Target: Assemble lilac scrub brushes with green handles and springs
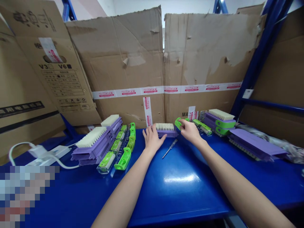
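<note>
My left hand [152,138] rests with spread fingers at the left end of a purple brush block [169,133], whose pale bristles point up. Its thumb reaches in front of the block. To the right, my right hand [189,130] is closed on a bright green plastic piece [178,123] just beyond the block's right end; its fingertips are partly hidden. A small screwdriver [170,148] with a clear handle lies on the table between my hands. Behind the right hand lies a clear-cased green part [201,126], with a spring beside it.
On the left stand purple brush blocks [92,144], a row of green-and-clear parts [106,161], springs [122,144] and green pieces [123,159]. A white power strip [51,155] lies further left. Assembled brushes [219,120] and a purple cover [254,139] sit right. Cardboard [125,69] walls the back.
</note>
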Demonstrator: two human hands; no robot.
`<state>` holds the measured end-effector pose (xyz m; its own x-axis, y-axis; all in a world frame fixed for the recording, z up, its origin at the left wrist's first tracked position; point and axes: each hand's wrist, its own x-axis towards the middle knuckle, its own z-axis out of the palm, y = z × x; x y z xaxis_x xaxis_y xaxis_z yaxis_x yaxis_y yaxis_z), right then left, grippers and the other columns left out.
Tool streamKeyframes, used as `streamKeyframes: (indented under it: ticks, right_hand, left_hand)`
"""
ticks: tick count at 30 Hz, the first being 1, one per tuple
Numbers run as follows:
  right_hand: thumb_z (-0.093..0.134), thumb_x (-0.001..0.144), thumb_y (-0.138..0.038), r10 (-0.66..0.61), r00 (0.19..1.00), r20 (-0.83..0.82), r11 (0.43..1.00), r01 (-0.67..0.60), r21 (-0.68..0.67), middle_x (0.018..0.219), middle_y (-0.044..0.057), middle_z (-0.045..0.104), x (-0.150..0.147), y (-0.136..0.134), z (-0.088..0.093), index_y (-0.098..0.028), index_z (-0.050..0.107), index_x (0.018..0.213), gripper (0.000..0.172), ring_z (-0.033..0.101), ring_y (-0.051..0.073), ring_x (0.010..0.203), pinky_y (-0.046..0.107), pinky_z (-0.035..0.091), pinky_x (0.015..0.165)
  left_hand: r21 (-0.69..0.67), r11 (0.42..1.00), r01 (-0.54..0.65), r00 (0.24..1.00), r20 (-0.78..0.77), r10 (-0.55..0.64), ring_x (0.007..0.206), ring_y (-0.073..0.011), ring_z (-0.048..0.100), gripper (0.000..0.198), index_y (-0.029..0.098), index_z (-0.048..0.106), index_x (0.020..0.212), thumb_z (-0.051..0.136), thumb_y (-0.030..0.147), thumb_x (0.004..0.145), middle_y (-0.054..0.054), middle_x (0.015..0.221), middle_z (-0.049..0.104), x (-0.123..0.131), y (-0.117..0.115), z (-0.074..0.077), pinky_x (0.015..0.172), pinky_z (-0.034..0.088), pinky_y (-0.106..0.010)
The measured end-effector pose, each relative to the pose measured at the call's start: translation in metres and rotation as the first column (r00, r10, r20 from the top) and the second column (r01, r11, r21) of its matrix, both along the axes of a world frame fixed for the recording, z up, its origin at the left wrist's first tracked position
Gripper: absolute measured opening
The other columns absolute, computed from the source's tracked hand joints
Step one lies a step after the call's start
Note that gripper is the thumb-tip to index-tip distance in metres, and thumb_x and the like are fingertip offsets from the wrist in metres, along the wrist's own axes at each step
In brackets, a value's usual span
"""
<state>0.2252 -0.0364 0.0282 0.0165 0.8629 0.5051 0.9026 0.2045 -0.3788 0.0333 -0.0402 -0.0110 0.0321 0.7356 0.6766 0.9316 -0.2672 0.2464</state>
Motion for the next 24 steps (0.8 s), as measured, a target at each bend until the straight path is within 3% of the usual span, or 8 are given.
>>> streamKeyframes:
  ticks: [5, 11, 15, 19, 21, 24]
  right_hand:
    - [0.051, 0.074, -0.015, 0.337, 0.894, -0.295, 0.933, -0.276, 0.232, 0.078, 0.001, 0.069, -0.022, -0.002, -0.008, -0.019, 0.062, 0.109, 0.037, 0.063, 0.016, 0.074, 0.028, 0.047, 0.073]
    - [0.052, 0.074, -0.013, 0.479, 0.828, -0.291, 0.876, -0.43, 0.218, 0.076, 0.0, 0.07, -0.051, -0.015, -0.014, -0.02, 0.06, 0.112, 0.04, 0.063, 0.016, 0.071, 0.029, 0.048, 0.074]
    - [0.053, 0.077, -0.019, 0.472, 0.85, -0.234, 0.875, -0.418, 0.244, 0.086, 0.003, 0.07, -0.053, -0.015, -0.015, -0.02, 0.059, 0.113, 0.037, 0.063, 0.018, 0.079, 0.031, 0.048, 0.078]
    - [0.048, 0.084, -0.031, 0.336, 0.938, -0.086, 0.912, -0.301, 0.28, 0.11, 0.01, 0.063, -0.044, -0.01, -0.019, -0.018, 0.054, 0.121, 0.04, 0.056, 0.023, 0.1, 0.038, 0.044, 0.09]
    - [0.044, 0.086, -0.034, 0.263, 0.964, -0.021, 0.945, -0.253, 0.209, 0.118, 0.013, 0.058, -0.039, -0.007, -0.022, -0.016, 0.048, 0.127, 0.045, 0.051, 0.026, 0.109, 0.04, 0.042, 0.093]
    - [0.047, 0.084, -0.04, 0.207, 0.977, 0.048, 0.976, -0.209, 0.055, 0.13, 0.017, 0.048, -0.031, -0.002, -0.028, -0.015, 0.036, 0.137, 0.06, 0.044, 0.029, 0.119, 0.043, 0.04, 0.095]
  left_hand:
    - [0.179, 0.958, 0.226, 0.973, -0.092, -0.212, 0.124, -0.0327, 0.04, 0.084, 0.015, 0.033, 0.132, 0.063, 0.059, 0.068, -0.018, 0.129, 0.047, 0.006, -0.004, 0.002, 0.107, 0.02, -0.054]
    - [0.207, 0.933, 0.294, 0.956, -0.061, -0.288, 0.121, -0.0291, 0.045, 0.065, 0.016, 0.03, 0.133, 0.058, 0.03, 0.076, -0.016, 0.126, 0.051, 0.011, -0.007, 0.002, 0.105, 0.026, -0.051]
    - [0.203, 0.938, 0.28, 0.951, 0.075, -0.301, 0.118, -0.0294, 0.046, 0.062, 0.014, 0.034, 0.129, 0.059, 0.026, 0.074, -0.016, 0.121, 0.05, 0.008, -0.003, 0.003, 0.1, 0.035, -0.047]
    - [0.159, 0.976, 0.148, 0.911, 0.363, -0.197, 0.12, -0.0301, 0.045, 0.062, 0.013, 0.033, 0.127, 0.061, 0.035, 0.075, -0.018, 0.121, 0.047, 0.005, 0.004, 0.006, 0.098, 0.038, -0.045]
    - [0.099, 0.991, 0.093, 0.862, 0.489, -0.13, 0.122, -0.0297, 0.044, 0.06, 0.013, 0.032, 0.125, 0.059, 0.039, 0.078, -0.019, 0.124, 0.045, 0.0, 0.008, 0.006, 0.099, 0.038, -0.044]
    - [-0.031, 0.992, 0.12, 0.773, 0.63, -0.074, 0.119, -0.0269, 0.048, 0.058, 0.016, 0.03, 0.124, 0.058, 0.039, 0.079, -0.019, 0.128, 0.044, -0.007, 0.015, 0.004, 0.098, 0.039, -0.043]
